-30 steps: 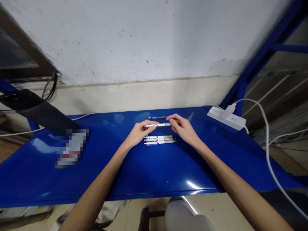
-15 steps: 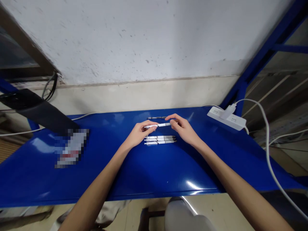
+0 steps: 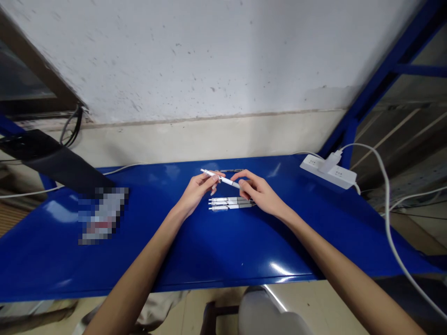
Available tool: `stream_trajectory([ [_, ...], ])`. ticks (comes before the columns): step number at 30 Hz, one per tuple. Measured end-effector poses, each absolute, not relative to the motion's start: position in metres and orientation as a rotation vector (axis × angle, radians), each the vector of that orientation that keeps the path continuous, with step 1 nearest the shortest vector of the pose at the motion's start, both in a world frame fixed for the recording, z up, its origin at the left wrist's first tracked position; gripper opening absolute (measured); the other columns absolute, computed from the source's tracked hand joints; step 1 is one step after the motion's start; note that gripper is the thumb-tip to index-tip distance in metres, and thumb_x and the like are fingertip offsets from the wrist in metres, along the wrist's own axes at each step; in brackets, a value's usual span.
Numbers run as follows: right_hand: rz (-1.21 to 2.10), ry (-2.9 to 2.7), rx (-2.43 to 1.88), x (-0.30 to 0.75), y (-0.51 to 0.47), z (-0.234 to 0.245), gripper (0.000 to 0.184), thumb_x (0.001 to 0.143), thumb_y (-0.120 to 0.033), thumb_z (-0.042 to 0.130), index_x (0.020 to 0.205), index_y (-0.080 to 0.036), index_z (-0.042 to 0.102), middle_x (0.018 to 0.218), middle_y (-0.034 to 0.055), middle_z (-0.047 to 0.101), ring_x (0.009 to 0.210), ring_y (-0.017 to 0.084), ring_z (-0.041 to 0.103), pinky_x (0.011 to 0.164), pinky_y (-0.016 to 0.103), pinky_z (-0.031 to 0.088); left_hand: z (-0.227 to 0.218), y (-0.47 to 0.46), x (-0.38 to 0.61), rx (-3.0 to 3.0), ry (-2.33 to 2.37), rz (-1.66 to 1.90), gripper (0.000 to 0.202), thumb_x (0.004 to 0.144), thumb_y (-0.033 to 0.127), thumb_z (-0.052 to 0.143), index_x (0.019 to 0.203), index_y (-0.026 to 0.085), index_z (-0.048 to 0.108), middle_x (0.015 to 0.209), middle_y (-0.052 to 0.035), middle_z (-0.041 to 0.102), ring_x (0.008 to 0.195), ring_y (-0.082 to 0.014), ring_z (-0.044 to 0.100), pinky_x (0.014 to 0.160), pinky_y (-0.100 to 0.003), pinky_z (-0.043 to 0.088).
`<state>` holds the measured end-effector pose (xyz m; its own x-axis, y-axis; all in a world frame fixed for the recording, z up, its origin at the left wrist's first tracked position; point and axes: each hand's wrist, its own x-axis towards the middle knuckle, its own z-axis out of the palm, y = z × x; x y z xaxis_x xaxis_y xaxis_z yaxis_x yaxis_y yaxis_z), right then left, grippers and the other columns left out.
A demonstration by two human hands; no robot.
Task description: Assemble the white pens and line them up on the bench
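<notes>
A white pen (image 3: 226,180) is held between my two hands above the table, slanting down to the right. The fingers of my left hand (image 3: 199,190) are closed round its upper left part. My right hand (image 3: 256,190) pinches the lower right end, whose tip is hidden by the fingers. Just below lie several white pens (image 3: 228,204) side by side, their right ends partly behind my right hand. Behind the held pen, a thin dark pen-like piece (image 3: 230,170) lies on the table, partly covered by my fingers.
The blue table (image 3: 216,251) backs onto a pale wall (image 3: 195,139). A white power strip (image 3: 328,171) with a plugged-in cable stands at the right. A black stand (image 3: 66,163) and a blurred-out packet (image 3: 106,216) are at the left. A grey stool (image 3: 268,311) is below the front edge.
The held pen has tilted from nearly level, its left end rising and its right end dropping. My right hand has moved slightly left and down.
</notes>
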<state>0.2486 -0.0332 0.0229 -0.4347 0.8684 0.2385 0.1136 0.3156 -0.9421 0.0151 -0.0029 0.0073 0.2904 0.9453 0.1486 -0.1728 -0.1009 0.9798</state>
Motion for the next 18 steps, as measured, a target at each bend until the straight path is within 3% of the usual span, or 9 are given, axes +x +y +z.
stream_trajectory([
  [6, 0.99, -1.862, -0.887, 0.244, -0.035, 0.025, 0.024, 0.107, -0.039, 0.048, 0.118, -0.026, 0.065, 0.093, 0.0028, 0.069, 0.085, 0.019, 0.065, 0.081, 0.035, 0.049, 0.013, -0.006, 0.02, 1.216, 0.719, 1.082, 0.033, 0.096, 0.05, 0.068, 0.097, 0.017, 0.074, 0.095, -0.0084, 0.066, 0.081, -0.0172, 0.059, 0.068, -0.028, 0.05],
  [13, 0.911, -1.732, -0.902, 0.242, -0.03, 0.02, 0.025, 0.105, -0.039, 0.054, 0.125, -0.027, 0.064, 0.108, 0.0059, 0.068, 0.1, 0.021, 0.064, 0.085, 0.037, 0.05, 0.011, -0.01, 0.023, 1.367, 0.755, 0.951, 0.043, 0.1, 0.056, 0.059, 0.095, 0.016, 0.074, 0.07, -0.0023, 0.059, 0.065, -0.0146, 0.053, 0.065, -0.028, 0.043],
  [18, 1.087, -1.679, -0.792, 0.236, -0.031, 0.02, 0.031, 0.103, -0.042, 0.059, 0.129, -0.028, 0.065, 0.112, 0.0055, 0.068, 0.106, 0.022, 0.064, 0.092, 0.038, 0.05, 0.014, -0.017, 0.025, 1.518, 0.71, 0.81, 0.048, 0.101, 0.058, 0.057, 0.096, 0.015, 0.077, 0.064, 0.0, 0.057, 0.059, -0.0127, 0.048, 0.06, -0.026, 0.038],
])
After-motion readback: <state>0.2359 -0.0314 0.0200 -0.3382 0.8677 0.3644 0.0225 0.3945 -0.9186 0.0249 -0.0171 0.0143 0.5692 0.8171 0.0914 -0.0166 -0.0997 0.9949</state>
